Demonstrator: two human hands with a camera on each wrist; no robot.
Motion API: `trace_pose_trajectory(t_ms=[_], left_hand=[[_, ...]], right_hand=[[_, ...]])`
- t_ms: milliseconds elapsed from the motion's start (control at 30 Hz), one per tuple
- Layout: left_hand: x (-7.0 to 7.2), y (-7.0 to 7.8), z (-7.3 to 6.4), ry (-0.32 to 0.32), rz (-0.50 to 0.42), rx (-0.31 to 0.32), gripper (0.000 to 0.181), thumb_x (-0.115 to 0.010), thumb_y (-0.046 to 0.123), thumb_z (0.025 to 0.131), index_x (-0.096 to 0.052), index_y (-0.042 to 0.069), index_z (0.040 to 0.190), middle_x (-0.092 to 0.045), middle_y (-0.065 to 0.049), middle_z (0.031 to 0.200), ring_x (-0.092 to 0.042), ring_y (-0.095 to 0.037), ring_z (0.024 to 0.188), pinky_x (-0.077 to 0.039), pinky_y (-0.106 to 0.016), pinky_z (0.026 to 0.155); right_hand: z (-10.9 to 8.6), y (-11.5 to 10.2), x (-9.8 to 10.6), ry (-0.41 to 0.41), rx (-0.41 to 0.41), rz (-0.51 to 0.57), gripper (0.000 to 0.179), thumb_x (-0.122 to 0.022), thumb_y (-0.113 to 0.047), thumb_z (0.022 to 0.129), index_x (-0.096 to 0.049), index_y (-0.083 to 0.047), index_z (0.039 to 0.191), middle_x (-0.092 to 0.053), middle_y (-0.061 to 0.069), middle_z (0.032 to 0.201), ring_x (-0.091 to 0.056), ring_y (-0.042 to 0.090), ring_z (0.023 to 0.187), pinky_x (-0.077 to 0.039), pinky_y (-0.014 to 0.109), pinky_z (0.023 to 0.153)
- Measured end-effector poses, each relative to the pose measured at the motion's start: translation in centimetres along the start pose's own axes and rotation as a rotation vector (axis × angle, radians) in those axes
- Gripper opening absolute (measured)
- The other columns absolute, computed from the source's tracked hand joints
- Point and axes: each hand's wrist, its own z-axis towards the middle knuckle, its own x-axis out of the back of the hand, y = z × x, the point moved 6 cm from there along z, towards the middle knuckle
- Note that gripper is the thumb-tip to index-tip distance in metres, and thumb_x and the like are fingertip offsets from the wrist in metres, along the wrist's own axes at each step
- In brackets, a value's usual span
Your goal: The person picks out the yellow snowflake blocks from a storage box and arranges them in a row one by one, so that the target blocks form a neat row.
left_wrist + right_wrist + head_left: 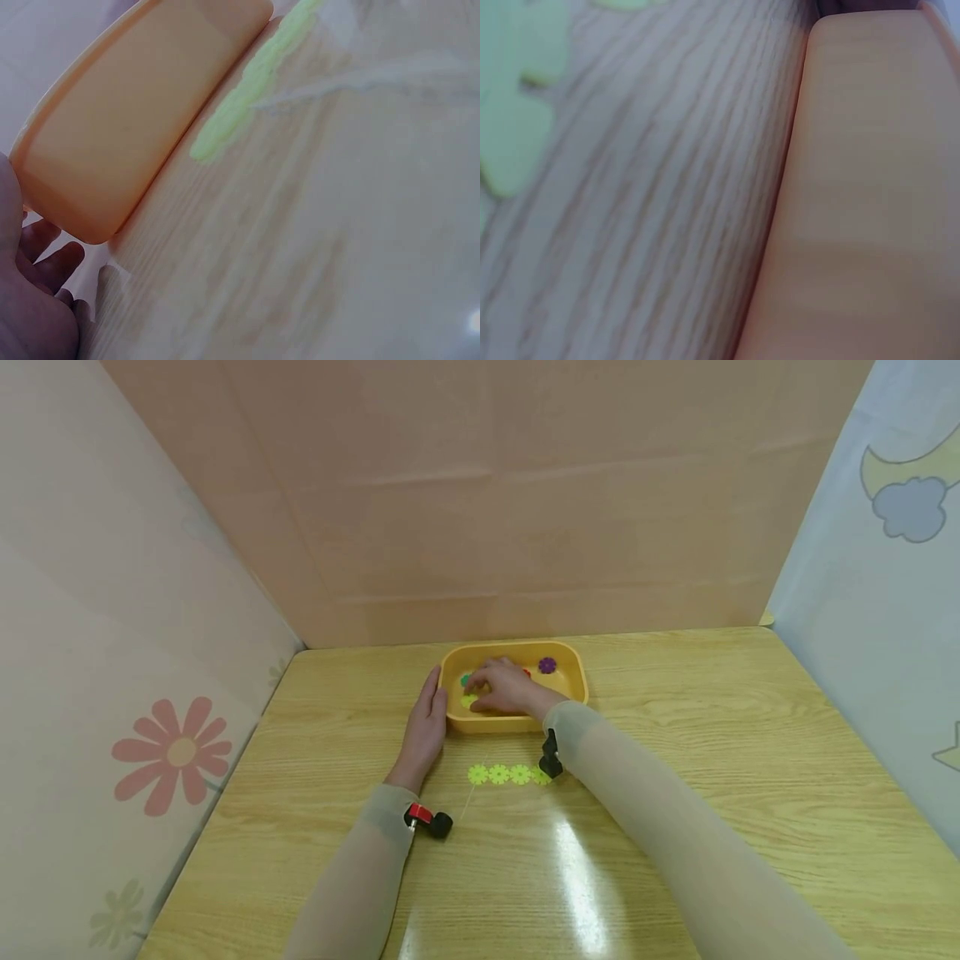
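Note:
A yellow-orange tray (512,724) stands near the back of the table, with small flower-shaped plastic pieces inside. My left hand (426,731) lies along its left end, fingers stretched forward against the wall. In the left wrist view, the thumb side of that hand (34,292) meets the tray's corner (97,217). My right hand (506,685) reaches over the front rim into the tray, fingers bent downward, thumb and fingertips apart. Beside its fingertips lie a yellow-green flower piece (468,701) and a green one (465,680). No grip on a piece is visible.
A row of several yellow-green flower pieces (498,774) lies on the table (360,727) before the tray, its right end partly behind the right wrist camera (551,758). A purple piece (547,665) and a partly hidden red one (527,672) are in the tray. A back wall (487,527) rises behind.

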Motion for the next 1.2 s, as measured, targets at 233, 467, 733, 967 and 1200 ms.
trace_pose_trajectory(t_ms=[233, 467, 733, 967, 1200], left_hand=[[0.03, 0.08, -0.05, 0.005, 0.0, -0.012, 0.058, -0.034, 0.039, 0.122, -0.023, 0.029, 0.178, -0.029, 0.002, 0.18, -0.026, -0.023, 0.166, -0.024, -0.05, 0.134], [-0.05, 0.11, -0.14, 0.002, -0.011, -0.012, 0.058, -0.034, 0.039, 0.123, -0.023, 0.028, 0.178, -0.028, 0.002, 0.181, -0.025, -0.022, 0.166, -0.024, -0.049, 0.135], [0.01, -0.04, -0.03, 0.001, -0.009, -0.003, 0.057, -0.034, 0.04, 0.122, -0.023, 0.032, 0.178, -0.028, 0.004, 0.18, -0.025, -0.021, 0.166, -0.023, -0.048, 0.135], [-0.04, -0.15, 0.02, -0.002, -0.006, 0.001, 0.057, -0.034, 0.042, 0.122, -0.024, 0.035, 0.178, -0.028, 0.005, 0.18, -0.025, -0.02, 0.165, -0.023, -0.048, 0.135], [0.02, -0.05, -0.08, 0.006, -0.005, -0.004, 0.057, -0.034, 0.041, 0.122, -0.024, 0.031, 0.178, -0.029, 0.005, 0.18, -0.025, -0.021, 0.165, -0.023, -0.049, 0.135]], right_hand=[[0.0, -0.54, 0.25, 0.029, 0.009, 0.005, 0.028, -0.089, -0.024, 0.097, -0.081, -0.014, 0.121, -0.075, 0.004, 0.12, -0.059, 0.028, 0.118, -0.045, 0.046, 0.11], [0.08, -0.39, 0.03, 0.031, 0.0, 0.064, 0.025, -0.09, -0.02, 0.096, -0.08, -0.013, 0.118, -0.078, 0.0, 0.114, -0.063, 0.023, 0.111, -0.047, 0.043, 0.108], [0.26, -0.14, -0.11, 0.001, -0.01, 0.078, 0.03, -0.087, -0.021, 0.098, -0.083, -0.01, 0.125, -0.08, 0.002, 0.114, -0.071, 0.022, 0.107, -0.057, 0.041, 0.102], [0.32, -0.22, -0.04, -0.01, -0.034, 0.048, 0.032, -0.086, -0.025, 0.1, -0.083, -0.01, 0.127, -0.081, 0.003, 0.116, -0.072, 0.023, 0.109, -0.057, 0.041, 0.104], [0.11, -0.27, 0.27, 0.001, -0.067, 0.042, 0.035, -0.085, -0.031, 0.101, -0.083, -0.01, 0.129, -0.081, 0.004, 0.121, -0.074, 0.024, 0.114, -0.058, 0.041, 0.106]])
